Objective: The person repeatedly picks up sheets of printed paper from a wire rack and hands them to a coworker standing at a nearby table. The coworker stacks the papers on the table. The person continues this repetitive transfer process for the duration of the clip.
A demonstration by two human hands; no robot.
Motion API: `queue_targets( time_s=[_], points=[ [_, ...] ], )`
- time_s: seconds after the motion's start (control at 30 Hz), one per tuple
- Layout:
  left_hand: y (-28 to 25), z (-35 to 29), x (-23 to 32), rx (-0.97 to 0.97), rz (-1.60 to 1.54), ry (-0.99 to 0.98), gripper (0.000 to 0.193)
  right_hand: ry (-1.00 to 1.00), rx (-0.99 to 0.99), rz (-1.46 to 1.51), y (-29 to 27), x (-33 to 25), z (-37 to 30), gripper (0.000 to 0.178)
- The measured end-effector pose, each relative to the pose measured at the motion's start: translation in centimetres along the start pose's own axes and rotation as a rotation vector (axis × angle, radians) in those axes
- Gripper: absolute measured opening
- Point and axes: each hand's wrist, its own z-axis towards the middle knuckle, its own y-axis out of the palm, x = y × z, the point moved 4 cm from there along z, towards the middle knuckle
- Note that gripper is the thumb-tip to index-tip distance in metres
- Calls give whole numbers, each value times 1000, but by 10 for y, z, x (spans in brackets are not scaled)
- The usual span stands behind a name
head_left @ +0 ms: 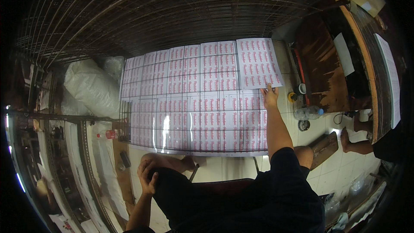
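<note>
Right hand has the near edge of a white sheet with red print, far right among similar sheets laid in rows. Left hand just rests on the left knee. Big pale sack off left; wire rack on the far side, kinda too murky to make out properly.

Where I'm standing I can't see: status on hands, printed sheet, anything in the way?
Right hand holding printed sheet by its near edge. Left hand on left knee. Sheet at far right of other printed sheets. Nothing seen lying on it.
</note>
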Motion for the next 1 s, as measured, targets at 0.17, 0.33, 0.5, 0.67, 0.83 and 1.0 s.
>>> queue_targets(
  time_s=[0.17,0.33,0.5,0.67,0.83,1.0],
  points=[
    [0,1,2,-1,0,-8,50,8,3,17,3,0,-1,40],
    [1,2,2,0,3,-13,49,10,13,11,4,0,1,40],
    [1,4,3,-8,-8,-2,48,29,85,-29,-5,7,3,46],
    [1,3,3,-2,-18,-9,47,72,158,0,-4,10,-10,62],
    [1,6,7,-7,0,-18,46,93,158,25,-8,15,-10,77],
    [1,2,2,33,-50,43,45,150,207,-9,-8,16,-18,85]
  ],
)
